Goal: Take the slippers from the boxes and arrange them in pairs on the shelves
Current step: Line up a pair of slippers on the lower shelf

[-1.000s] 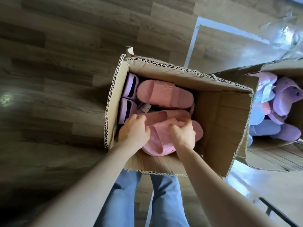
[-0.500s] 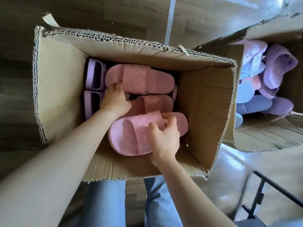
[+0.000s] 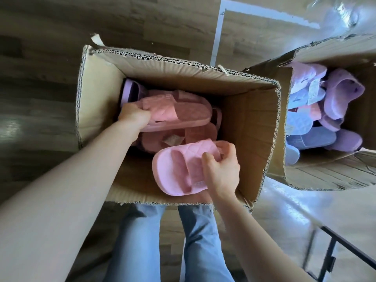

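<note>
An open cardboard box (image 3: pixel 97 94) stands on the floor in front of me. My left hand (image 3: pixel 133 117) grips the near end of a pink slipper (image 3: pixel 183 112) inside it. My right hand (image 3: pixel 220 171) holds a lighter pink slipper (image 3: pixel 179 169) by its strap, lifted at the box's near side. Another pink slipper (image 3: pixel 195 134) lies beneath them, and a purple slipper (image 3: pixel 131 89) stands on edge at the box's far left.
A second cardboard box (image 3: pixel 325 176) at the right holds several purple, blue and pink slippers (image 3: pixel 341 94). A black metal frame (image 3: pixel 333 253) shows at the lower right. White tape (image 3: pixel 216 35) marks the wooden floor. My legs in jeans (image 3: pixel 138 241) stand below the box.
My left hand has closed round the far pink slipper and raised it. My right hand has lifted the light pink slipper up and toward the near right. The view shifted right.
</note>
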